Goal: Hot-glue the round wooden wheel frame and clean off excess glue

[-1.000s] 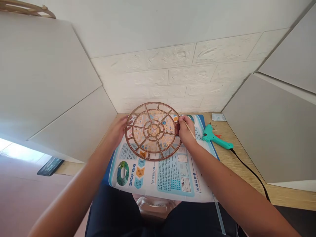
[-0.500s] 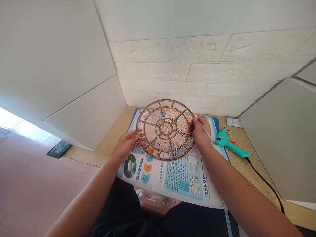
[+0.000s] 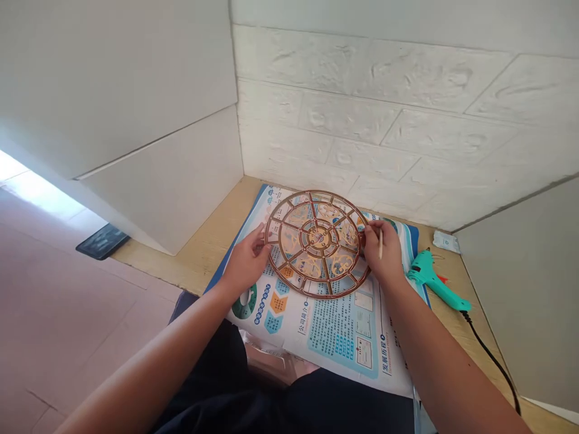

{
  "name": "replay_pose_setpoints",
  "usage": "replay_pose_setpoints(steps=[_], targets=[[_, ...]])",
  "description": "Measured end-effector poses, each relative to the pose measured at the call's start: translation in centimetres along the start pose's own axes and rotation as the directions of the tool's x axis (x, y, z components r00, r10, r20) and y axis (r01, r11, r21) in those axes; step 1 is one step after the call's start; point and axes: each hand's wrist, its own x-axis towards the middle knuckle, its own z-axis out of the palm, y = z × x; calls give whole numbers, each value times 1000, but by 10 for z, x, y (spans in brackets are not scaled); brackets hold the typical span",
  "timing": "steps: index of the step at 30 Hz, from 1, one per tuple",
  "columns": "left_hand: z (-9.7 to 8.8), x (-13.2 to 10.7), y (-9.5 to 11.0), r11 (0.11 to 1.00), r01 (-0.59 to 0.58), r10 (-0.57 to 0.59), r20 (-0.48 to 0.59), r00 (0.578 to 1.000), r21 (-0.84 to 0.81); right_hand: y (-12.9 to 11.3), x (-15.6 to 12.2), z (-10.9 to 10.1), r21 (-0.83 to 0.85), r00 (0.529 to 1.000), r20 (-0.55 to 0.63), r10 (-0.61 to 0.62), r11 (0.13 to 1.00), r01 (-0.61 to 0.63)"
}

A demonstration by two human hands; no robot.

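Observation:
Between my hands is a round brown openwork frame [image 3: 328,282], wheel-like, with spokes, rings and gold scroll ornaments around a gold centre. It is held over a printed poster sheet [image 3: 341,325]. My left hand [image 3: 248,258] is closed on the frame's left rim, fingers partly behind it. My right hand [image 3: 383,250] pinches the right rim. A thin wooden stick [image 3: 380,245] is also tucked in my right hand, its end pointing up and toward me. The right fingertips are partly hidden by the hand itself.
A teal glue gun [image 3: 436,282] lies to the right, its black cord [image 3: 491,355] running toward me. Behind it is a small white packet [image 3: 446,242]. A black phone-like slab [image 3: 103,241] sits at the left. White walls [image 3: 325,114] enclose the wooden surface [image 3: 199,265].
My left hand has shifted its grip higher on the rim, and the frame has turned slightly. The stick now points more upright. The whole view has swung a little.

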Motion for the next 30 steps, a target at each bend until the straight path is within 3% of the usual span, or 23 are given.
replay_pose_setpoints(steps=[3,5,12,18,30], targets=[[-1,-2,-4,950,-167,165,31,986,263,-4,-1,2,-101,998,19,-53,993,55],[-2,-3,-3,922,-222,197,110,974,317,-7,-3,4,-165,995,46,-88,982,94],[-3,-5,-2,916,-236,190,168,967,323,-10,-9,19,-329,975,161,-157,922,202],[-6,-4,-3,919,-256,210,179,961,298,-16,-13,26,-413,975,167,-146,888,203],[4,-3,-4,884,-313,248,220,943,347,-13,-14,24,-326,987,144,-69,939,113]])
